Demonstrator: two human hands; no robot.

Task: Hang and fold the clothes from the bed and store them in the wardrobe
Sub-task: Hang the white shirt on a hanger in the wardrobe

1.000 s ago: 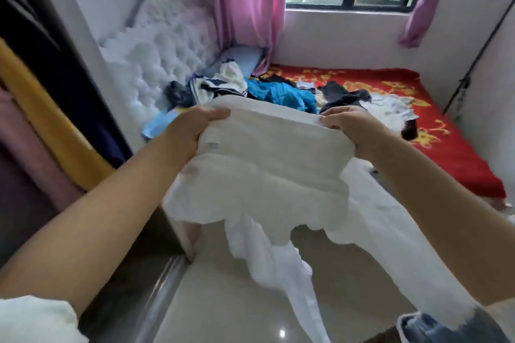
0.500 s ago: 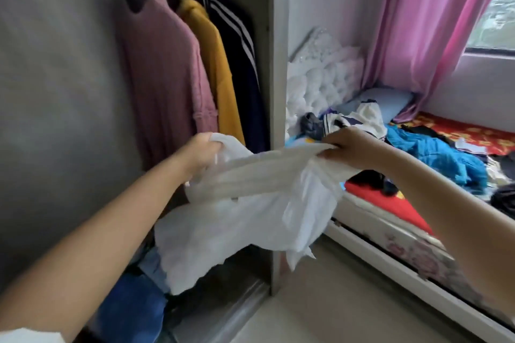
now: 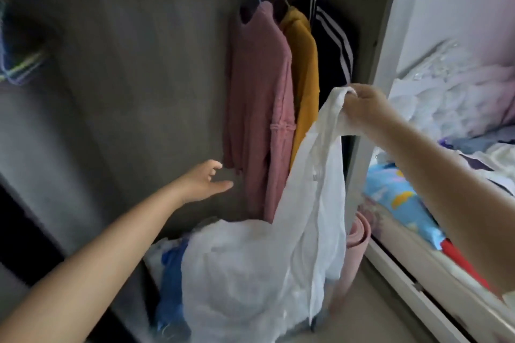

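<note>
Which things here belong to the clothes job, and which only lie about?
Job: white garment in right hand; free left hand; pink, yellow, striped hung clothes; spare hangers.
Lying about: rolled pink mat; headboard.

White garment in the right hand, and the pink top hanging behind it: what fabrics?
White garment: thin, probably light woven cotton; matte, crinkled, drapes limply from the right hand. Pink top: likely knit; ribbed texture, matte, heavier hang.

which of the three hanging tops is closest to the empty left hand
The pink sweater, leftmost on the rail. Its hem hangs just past the open left hand; the mustard top and striped navy jacket hang farther right.
</note>
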